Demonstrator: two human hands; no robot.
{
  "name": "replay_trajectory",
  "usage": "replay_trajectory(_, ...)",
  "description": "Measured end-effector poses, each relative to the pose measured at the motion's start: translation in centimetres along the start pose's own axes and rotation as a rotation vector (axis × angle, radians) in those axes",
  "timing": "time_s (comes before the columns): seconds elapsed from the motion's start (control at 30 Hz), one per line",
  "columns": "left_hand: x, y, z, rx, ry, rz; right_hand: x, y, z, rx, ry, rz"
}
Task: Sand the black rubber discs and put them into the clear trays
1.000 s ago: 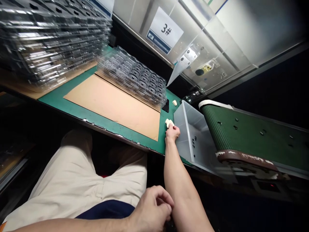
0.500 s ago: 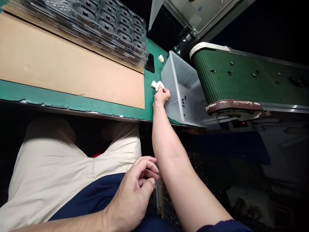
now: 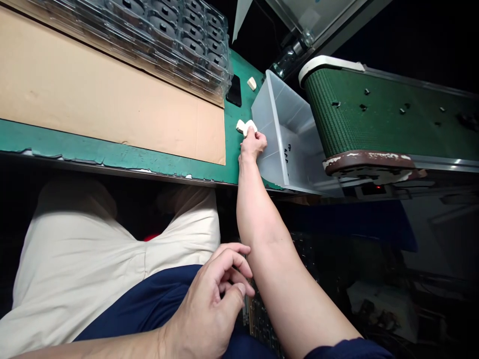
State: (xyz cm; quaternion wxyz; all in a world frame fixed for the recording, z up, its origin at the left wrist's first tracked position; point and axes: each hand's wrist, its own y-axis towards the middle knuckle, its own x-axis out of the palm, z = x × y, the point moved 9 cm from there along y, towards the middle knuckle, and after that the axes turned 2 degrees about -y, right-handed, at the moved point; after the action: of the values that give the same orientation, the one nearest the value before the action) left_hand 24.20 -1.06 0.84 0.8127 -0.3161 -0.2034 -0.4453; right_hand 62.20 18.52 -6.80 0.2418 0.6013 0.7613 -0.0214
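Observation:
My right hand point(image 3: 253, 144) reaches across the green worktop point(image 3: 234, 142), thumb and fingers closed on a small cream-coloured piece point(image 3: 250, 126). Against that piece lies another small cream block point(image 3: 240, 125); whether both are gripped I cannot tell. A third cream piece point(image 3: 252, 83) rests on the worktop farther back. Just right of the hand stands a translucent plastic bin point(image 3: 276, 124) with several tiny black parts point(image 3: 286, 154) inside. Close to my body, my left hand point(image 3: 211, 299) hangs beside the right forearm, its fingers loosely bent and apart, holding nothing.
A stack of clear plastic trays point(image 3: 202, 70) with round dark parts sits at the back left, behind a cardboard sheet point(image 3: 112, 104). A black phone point(image 3: 234, 91) lies near the trays' corner. On the right, a green conveyor belt point(image 3: 381, 119) carries several small dark parts.
The view has shifted slightly. My right hand stays at the cream piece with its grip unchanged, and my left hand has moved a little to the right, toward the right forearm.

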Motion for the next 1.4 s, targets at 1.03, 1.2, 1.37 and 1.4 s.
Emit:
replay_trajectory(1.03, -0.2, -0.2, -0.7, 0.019, 0.222, 0.04, -0.1, -0.4, -0.4, -0.019, 0.03, -0.025)
replay_trajectory(1.2, 0.7, -0.2, -0.9, 0.007, 0.201, -0.068, -0.2, -0.5, -0.6, -0.016, 0.012, -0.016)
replay_trajectory(1.37, 0.7, -0.1, -1.0, 0.004, 0.241, -0.062, -0.4, -0.8, -1.0, -0.016, -0.021, -0.007)
replay_trajectory(1.4, 0.4, 0.0, -0.9, 0.008, 0.25, -0.017, -0.5, -0.9, -1.1, -0.016, -0.027, -0.005)
